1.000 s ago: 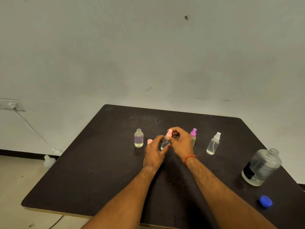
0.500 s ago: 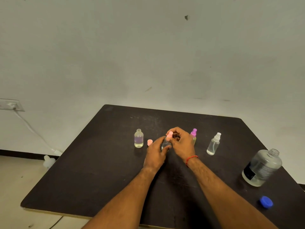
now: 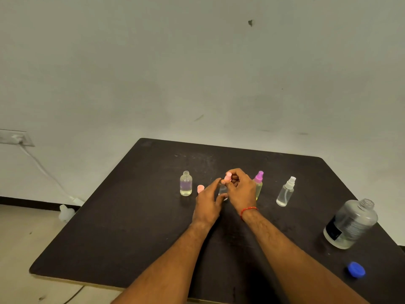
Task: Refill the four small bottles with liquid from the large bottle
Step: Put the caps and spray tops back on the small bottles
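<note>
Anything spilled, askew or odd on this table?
No spill or damage shows. Two bottles stand uncapped, as refilling needs: the leftmost small bottle, with a pink cap loose beside it, and the large bottle, with a blue cap lying apart near the table's right front.

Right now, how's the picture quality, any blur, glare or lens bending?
Head view: dim, even light, soft shadows, no harsh glare. Head view: the wide lens leans the large bottle outward at the frame's right. Head view: the small bottle between the left hand and right hand is faint and half hidden; the cap pinched by the right hand shows plainly.
</note>
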`<state>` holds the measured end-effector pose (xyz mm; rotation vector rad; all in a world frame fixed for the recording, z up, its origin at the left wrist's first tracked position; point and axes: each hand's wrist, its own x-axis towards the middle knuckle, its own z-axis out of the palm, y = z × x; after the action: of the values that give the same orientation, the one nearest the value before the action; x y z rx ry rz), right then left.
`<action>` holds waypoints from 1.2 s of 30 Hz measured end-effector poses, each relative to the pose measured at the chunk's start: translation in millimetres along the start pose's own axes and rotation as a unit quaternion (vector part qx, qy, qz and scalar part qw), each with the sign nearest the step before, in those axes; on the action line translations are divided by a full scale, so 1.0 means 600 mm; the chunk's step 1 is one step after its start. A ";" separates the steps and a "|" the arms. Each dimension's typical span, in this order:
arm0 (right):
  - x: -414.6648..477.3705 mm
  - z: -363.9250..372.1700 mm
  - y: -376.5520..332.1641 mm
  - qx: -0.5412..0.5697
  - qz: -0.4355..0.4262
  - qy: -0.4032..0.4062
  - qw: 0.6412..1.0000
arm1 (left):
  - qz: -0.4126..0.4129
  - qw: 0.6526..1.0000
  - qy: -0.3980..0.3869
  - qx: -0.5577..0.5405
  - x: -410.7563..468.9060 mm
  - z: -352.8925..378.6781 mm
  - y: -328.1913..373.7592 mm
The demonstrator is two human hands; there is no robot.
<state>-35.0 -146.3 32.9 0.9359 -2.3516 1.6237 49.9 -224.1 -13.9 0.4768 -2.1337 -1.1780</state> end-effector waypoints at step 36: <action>-0.042 0.119 -0.021 -0.160 0.013 -0.130 0.978 | -0.146 0.986 0.069 0.031 0.025 -0.156 -0.084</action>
<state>8.7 -201.7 2.7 1.1033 -2.6971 1.1335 103.5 -317.2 -15.0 0.8982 -2.0315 -1.1990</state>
